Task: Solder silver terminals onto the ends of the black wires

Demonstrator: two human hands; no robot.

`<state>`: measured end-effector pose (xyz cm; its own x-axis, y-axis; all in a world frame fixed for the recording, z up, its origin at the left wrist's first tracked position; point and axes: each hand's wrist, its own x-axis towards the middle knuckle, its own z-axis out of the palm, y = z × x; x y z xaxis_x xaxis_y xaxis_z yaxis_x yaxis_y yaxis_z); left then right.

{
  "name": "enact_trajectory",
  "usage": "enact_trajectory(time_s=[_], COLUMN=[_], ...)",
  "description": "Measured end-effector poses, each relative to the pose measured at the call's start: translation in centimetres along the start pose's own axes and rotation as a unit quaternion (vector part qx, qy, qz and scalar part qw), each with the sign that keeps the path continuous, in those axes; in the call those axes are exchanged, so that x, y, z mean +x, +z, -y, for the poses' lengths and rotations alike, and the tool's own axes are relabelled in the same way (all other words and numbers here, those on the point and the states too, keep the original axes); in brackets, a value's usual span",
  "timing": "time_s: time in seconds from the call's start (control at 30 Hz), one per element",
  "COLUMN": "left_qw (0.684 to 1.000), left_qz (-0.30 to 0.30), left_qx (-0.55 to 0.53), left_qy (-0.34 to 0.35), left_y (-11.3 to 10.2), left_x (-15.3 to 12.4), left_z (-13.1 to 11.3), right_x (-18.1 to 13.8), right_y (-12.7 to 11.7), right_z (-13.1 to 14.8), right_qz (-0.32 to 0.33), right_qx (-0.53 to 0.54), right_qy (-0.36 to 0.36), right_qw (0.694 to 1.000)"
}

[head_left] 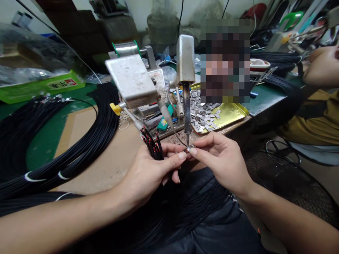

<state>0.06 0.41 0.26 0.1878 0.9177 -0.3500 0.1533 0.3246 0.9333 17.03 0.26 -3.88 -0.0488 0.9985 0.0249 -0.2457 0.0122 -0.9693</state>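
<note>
My left hand [159, 164] is closed around a bundle of black cables [154, 146] with red wire ends showing at the top. Its thumb and forefinger also pinch near a single cable end. Opposite it, my right hand [222, 158] pinches a small metal connector [189, 148] between thumb and forefinger. Directly above that connector stands an upright soldering iron [187, 116], its tip down at the metal piece. A thin feed tube [169, 118] from the soldering machine [132, 79] reaches the same spot. Whether tip and connector touch is too small to tell.
A gold tray [233, 112] behind my right hand holds many loose metal connectors [202, 114]. Coiled black cables [103, 116] lie at left on cardboard [79, 130]. A solder spool [126, 48] sits atop the machine. A fan [286, 183] stands at right, below a co-worker's hand [321, 65].
</note>
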Motion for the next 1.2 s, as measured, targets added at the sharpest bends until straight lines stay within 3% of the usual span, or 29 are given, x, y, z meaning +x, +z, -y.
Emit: enact_trajectory(time_s=[0.97, 1.2], left_qw=[1.000, 0.999], left_qz=[0.001, 0.024], left_qx=[-0.004, 0.021], left_qy=[0.002, -0.019], left_y=[0.0, 0.1], left_x=[-0.1, -0.2], left_z=[0.1, -0.1], right_x=[-0.1, 0.0], right_y=[-0.1, -0.8], right_z=[0.0, 1.5], right_qz=[-0.003, 0.042], right_qx=[-0.020, -0.148], right_qy=[-0.017, -0.015], right_qw=[1.000, 0.988])
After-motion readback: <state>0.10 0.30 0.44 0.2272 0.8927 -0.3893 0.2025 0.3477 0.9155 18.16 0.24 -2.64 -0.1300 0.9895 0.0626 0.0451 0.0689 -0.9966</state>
